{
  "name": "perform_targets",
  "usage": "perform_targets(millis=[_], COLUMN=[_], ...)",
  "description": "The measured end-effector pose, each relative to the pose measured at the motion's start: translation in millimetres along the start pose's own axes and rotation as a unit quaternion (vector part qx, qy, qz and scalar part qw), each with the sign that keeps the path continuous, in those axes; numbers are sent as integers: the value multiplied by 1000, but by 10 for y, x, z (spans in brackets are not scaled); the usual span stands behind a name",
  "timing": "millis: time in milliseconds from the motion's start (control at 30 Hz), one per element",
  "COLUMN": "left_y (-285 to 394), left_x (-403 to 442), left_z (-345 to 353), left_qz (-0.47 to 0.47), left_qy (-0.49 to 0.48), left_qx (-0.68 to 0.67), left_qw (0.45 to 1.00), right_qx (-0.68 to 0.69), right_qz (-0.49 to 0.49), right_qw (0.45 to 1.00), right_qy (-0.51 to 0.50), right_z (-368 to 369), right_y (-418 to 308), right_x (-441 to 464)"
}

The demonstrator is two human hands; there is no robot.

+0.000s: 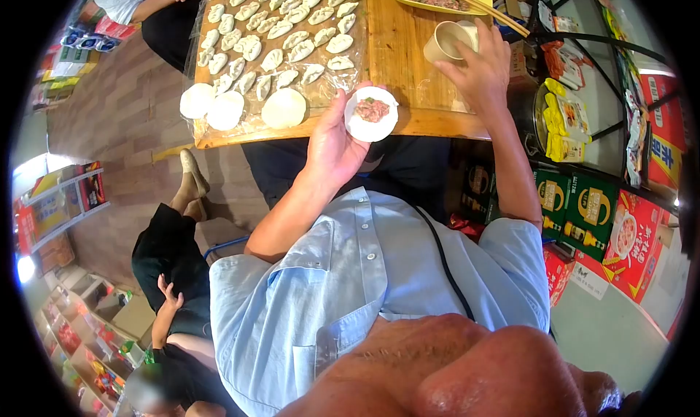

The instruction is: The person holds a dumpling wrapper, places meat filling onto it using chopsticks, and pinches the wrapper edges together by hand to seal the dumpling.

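My left hand [337,143] is palm up near the table's front edge, supporting a round dumpling wrapper [373,133]. A small mound of meat filling [372,110] sits in the middle of that wrapper, which lies unfolded. My right hand [481,63] is at a paper cup [435,49], thumb spread away from the other fingers. One fingertip seems to reach into the cup's mouth; its contents are hard to make out. Left of my left hand lie flat wrappers [284,108]. Beyond them, rows of folded dumplings [300,50] rest on plastic film.
A yellow bowl [477,5] of meat filling stands at the far right of the wooden table [397,60], with chopsticks [503,20] across its rim. Shelving with yellow packets [565,118] is close on my right. Other people sit across the table and at my left.
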State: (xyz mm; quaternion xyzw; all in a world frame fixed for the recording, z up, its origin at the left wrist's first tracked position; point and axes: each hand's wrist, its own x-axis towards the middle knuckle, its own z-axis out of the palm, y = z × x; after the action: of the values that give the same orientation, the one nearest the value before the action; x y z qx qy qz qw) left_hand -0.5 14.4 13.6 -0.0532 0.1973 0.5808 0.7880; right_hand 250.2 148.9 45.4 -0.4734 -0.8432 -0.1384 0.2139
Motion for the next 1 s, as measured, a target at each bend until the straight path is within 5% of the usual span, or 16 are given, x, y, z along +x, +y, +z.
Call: perform_targets(millis=[600, 833, 1000], left_y=[-22, 23, 55], left_x=[-8, -8, 23], left_z=[40, 67, 109], left_qz=[3, 19, 35], left_qy=[-14, -11, -42], left_qx=[10, 10, 1], left_qw=[1000, 1000, 998], right_qx=[-57, 46, 2], right_qz=[12, 12, -10], right_qw=[996, 999, 1000], right_qy=[-74, -24, -2], right_z=[174, -1, -42], right_y=[81, 38, -36], right_x=[33, 32, -102])
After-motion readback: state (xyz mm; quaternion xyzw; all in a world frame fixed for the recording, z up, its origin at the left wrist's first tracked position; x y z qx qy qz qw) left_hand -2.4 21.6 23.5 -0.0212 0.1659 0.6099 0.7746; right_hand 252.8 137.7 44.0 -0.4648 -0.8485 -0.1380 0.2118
